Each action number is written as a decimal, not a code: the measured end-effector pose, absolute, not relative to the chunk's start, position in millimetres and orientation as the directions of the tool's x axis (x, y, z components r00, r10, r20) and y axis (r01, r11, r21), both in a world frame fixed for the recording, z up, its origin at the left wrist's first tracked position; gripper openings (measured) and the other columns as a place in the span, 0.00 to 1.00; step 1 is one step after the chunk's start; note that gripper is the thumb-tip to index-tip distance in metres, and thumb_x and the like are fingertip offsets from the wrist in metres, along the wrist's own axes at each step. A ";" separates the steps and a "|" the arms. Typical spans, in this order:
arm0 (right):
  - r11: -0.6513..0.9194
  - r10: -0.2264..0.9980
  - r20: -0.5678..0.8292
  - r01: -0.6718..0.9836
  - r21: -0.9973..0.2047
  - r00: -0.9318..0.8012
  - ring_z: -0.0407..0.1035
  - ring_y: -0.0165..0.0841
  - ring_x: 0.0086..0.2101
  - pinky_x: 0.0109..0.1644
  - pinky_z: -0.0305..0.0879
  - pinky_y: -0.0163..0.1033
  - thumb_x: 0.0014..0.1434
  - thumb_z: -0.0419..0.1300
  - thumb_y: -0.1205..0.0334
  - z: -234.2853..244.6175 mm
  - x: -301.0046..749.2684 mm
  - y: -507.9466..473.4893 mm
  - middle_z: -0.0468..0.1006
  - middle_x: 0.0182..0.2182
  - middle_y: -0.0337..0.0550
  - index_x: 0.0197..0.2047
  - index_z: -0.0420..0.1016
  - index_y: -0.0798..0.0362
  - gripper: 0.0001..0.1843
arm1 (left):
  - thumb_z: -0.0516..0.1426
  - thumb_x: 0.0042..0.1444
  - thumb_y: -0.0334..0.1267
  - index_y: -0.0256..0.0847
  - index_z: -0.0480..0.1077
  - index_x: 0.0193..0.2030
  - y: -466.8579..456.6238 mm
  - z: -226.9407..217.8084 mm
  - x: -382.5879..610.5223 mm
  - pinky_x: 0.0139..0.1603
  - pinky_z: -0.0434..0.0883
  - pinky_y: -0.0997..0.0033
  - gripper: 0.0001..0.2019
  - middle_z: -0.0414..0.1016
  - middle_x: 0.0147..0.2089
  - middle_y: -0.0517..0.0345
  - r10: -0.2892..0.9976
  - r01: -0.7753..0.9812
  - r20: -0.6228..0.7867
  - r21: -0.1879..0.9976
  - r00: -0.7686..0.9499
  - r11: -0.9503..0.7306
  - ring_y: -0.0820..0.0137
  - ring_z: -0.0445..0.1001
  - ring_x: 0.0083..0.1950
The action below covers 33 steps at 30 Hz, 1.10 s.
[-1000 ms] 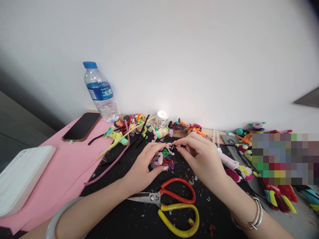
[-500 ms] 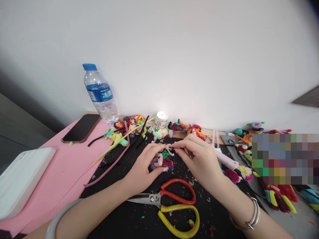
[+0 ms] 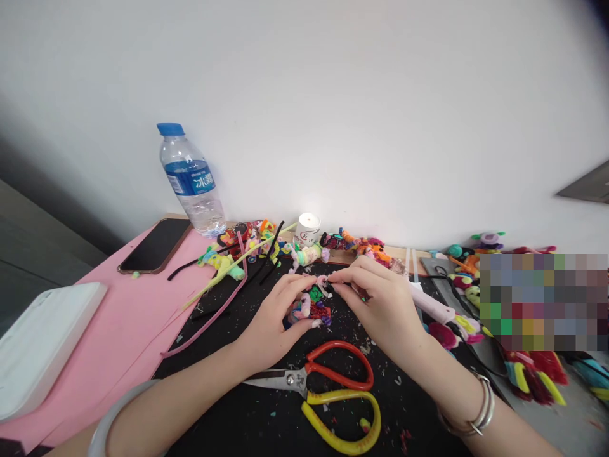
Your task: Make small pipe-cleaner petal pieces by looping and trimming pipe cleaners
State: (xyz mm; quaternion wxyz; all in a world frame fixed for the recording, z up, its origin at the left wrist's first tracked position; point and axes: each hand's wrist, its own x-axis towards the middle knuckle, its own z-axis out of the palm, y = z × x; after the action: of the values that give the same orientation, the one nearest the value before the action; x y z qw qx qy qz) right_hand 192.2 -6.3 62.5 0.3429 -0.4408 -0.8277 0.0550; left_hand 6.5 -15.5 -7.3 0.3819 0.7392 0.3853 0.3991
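R hand (image 3: 387,301) nearer fuzzy multicol. pc (image 3: 307,304)

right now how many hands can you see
2: the left hand curls around the colourful fuzzy piece, and the right hand has its fingertips at that piece's far end. The blurred patch at right could hide more.

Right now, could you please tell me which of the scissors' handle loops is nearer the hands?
The red loop, just below the left hand and right hand; the yellow loop lies farther off, nearer the picture's bottom edge.
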 end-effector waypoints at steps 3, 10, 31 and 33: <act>0.603 0.768 0.521 0.694 -0.393 -0.372 0.67 0.28 0.29 0.32 0.62 0.32 0.58 0.58 0.71 62.4 192.4 -6.1 0.72 0.28 0.39 0.35 0.76 0.54 0.06 | 0.58 0.54 0.30 0.48 0.59 0.59 -15.5 -7.1 6.4 0.57 0.64 0.63 0.26 0.59 0.56 0.52 0.874 0.257 0.299 0.874 0.384 -0.412 0.64 0.64 0.55; 0.591 0.777 0.516 0.699 -0.403 -0.359 0.66 0.28 0.28 0.32 0.62 0.32 0.57 0.59 0.71 63.4 192.6 -5.1 0.71 0.27 0.39 0.34 0.76 0.55 0.05 | 0.58 0.53 0.31 0.48 0.59 0.59 -15.3 -7.1 6.9 0.56 0.65 0.63 0.26 0.60 0.55 0.53 0.875 0.252 0.303 0.876 0.376 -0.412 0.64 0.65 0.54; 0.611 0.775 0.497 0.662 -0.433 -0.390 0.68 0.28 0.30 0.33 0.63 0.32 0.59 0.58 0.70 62.2 193.8 -5.6 0.73 0.28 0.40 0.35 0.76 0.55 0.06 | 0.58 0.54 0.31 0.49 0.58 0.59 -15.1 -6.5 6.3 0.57 0.65 0.60 0.27 0.60 0.55 0.52 0.872 0.278 0.305 0.862 0.382 -0.423 0.64 0.65 0.53; 0.611 0.775 0.496 0.666 -0.428 -0.392 0.68 0.28 0.30 0.32 0.63 0.32 0.59 0.57 0.70 61.6 193.6 -5.9 0.73 0.29 0.40 0.35 0.76 0.54 0.06 | 0.58 0.54 0.31 0.49 0.58 0.59 -15.4 -6.5 6.2 0.57 0.65 0.59 0.27 0.60 0.55 0.52 0.870 0.278 0.308 0.860 0.385 -0.427 0.64 0.65 0.54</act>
State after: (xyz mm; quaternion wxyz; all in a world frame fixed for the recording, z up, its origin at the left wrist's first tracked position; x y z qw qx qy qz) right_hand 193.6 -5.9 61.6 0.3402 -0.4337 -0.8305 0.0802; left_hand 6.2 -15.4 -6.5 0.3713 0.7446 0.3855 0.3989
